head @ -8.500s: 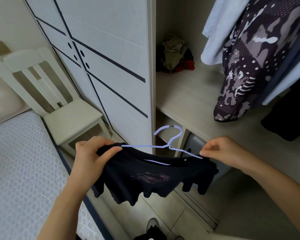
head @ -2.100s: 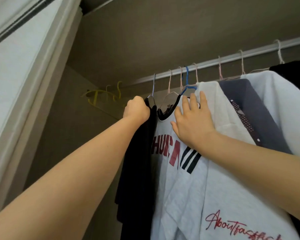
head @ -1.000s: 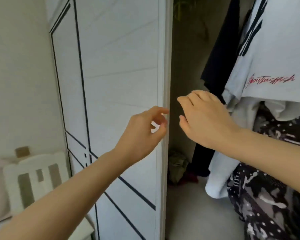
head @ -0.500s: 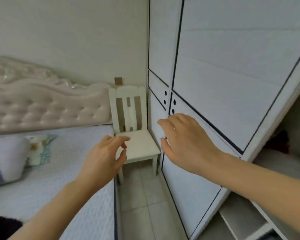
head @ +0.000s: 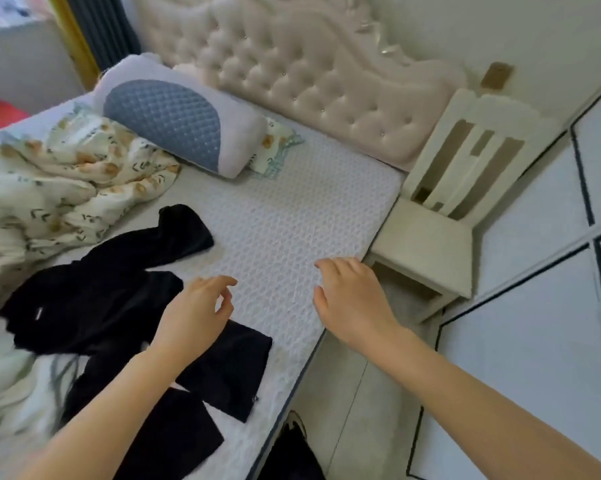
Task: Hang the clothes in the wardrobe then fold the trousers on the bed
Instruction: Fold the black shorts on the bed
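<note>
Black trousers [head: 94, 292] lie crumpled and spread out on the white textured mattress of the bed [head: 292, 216], towards its near left part. My left hand [head: 196, 315] hovers over the trousers' right side, fingers apart and holding nothing. My right hand [head: 352, 299] hangs above the bed's right edge, also open and empty. The white wardrobe [head: 548, 306] with black trim lines stands at the right, doors closed in view; its hanging clothes are out of sight.
A grey-and-white pillow [head: 177, 123] and a rumpled patterned blanket [head: 60, 181] lie at the bed's head. A cream chair [head: 441, 220] stands between bed and wardrobe. A tufted headboard [head: 312, 71] runs behind. A narrow tiled floor strip [head: 354, 393] separates bed and wardrobe.
The black shirt on its hanger went onto the wardrobe rail. Both hands let go and my view swung left and down from the wardrobe to the bed, where the trousers now show.
</note>
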